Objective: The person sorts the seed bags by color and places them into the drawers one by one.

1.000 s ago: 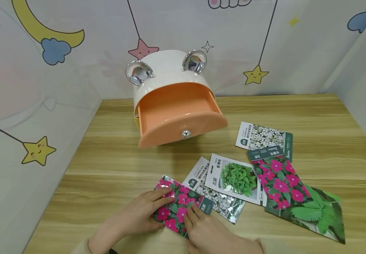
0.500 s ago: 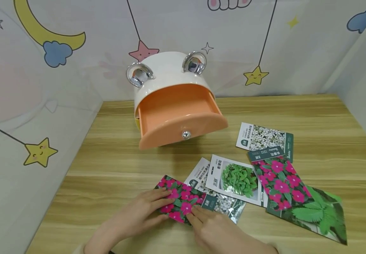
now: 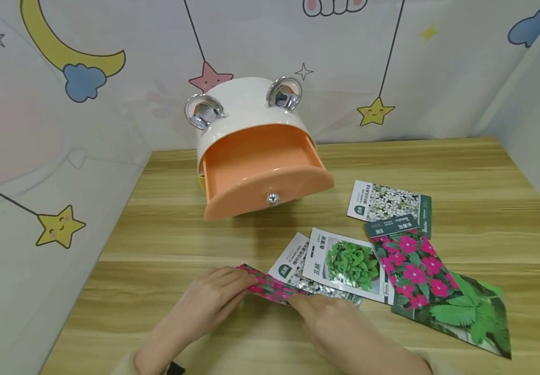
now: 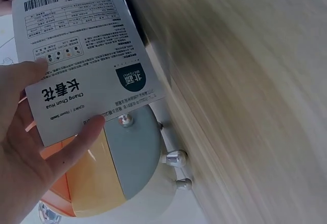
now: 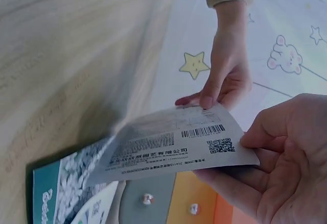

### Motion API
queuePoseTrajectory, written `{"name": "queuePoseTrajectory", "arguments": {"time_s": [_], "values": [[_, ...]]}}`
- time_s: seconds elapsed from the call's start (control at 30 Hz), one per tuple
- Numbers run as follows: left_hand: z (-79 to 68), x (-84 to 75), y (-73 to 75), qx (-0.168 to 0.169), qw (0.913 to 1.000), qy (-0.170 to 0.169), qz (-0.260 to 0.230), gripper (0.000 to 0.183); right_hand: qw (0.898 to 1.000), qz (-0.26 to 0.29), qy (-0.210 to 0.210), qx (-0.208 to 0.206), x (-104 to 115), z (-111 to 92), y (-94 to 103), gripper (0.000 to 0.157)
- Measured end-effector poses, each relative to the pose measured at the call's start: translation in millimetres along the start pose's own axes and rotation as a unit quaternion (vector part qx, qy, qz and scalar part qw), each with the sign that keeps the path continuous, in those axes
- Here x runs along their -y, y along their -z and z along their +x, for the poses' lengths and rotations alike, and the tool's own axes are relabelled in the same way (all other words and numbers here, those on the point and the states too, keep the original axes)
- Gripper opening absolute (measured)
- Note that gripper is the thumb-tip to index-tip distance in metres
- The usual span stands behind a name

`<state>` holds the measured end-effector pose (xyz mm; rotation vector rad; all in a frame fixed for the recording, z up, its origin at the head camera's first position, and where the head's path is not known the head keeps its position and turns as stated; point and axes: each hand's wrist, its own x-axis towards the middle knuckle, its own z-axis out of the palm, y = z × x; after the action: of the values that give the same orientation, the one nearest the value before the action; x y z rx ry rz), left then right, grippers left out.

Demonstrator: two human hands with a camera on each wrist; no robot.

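Observation:
Both hands hold one seed packet with pink flowers on its front, tipped steeply so the head view sees it as a narrow strip. My left hand grips its left end, and my right hand pinches the other end. The white printed back faces the left wrist camera, a thumb pressed on it. In the right wrist view the right thumb lies by the QR code, fingers underneath. Just beyond are a white-flower packet and a green-herb packet partly over it.
A white frog-like drawer box stands at the back, its orange drawer pulled out. To the right, a white-flower packet, a pink-flower packet and a green-leaf packet overlap. A patterned cloth wall borders the wooden table.
The held pink-flower packet has tipped from face-up to nearly edge-on, and its near edge has come up off the table. My right hand has shifted right and away from me.

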<state>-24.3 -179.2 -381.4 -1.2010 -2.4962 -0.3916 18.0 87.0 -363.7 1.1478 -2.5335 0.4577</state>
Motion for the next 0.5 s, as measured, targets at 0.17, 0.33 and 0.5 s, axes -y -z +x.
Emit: {"name": "queuePoseTrajectory", "arguments": {"time_s": [0.17,0.33,0.5], "values": [[7.2,-5.0,3.2,-0.025,0.9996,0.006,-0.011,0.02,1.0,0.014,-0.026,0.009,-3.5,0.1,9.8,0.04],[13.0,-10.8,7.1,-0.044,0.9988,0.019,-0.011,0.013,0.999,0.017,-0.035,-0.02,-10.1,0.0,16.7,0.041],[18.9,-16.1,11.6,-0.064,0.9978,0.018,0.002,0.009,0.998,0.014,-0.047,-0.047,-17.5,1.6,29.3,0.041]]}}
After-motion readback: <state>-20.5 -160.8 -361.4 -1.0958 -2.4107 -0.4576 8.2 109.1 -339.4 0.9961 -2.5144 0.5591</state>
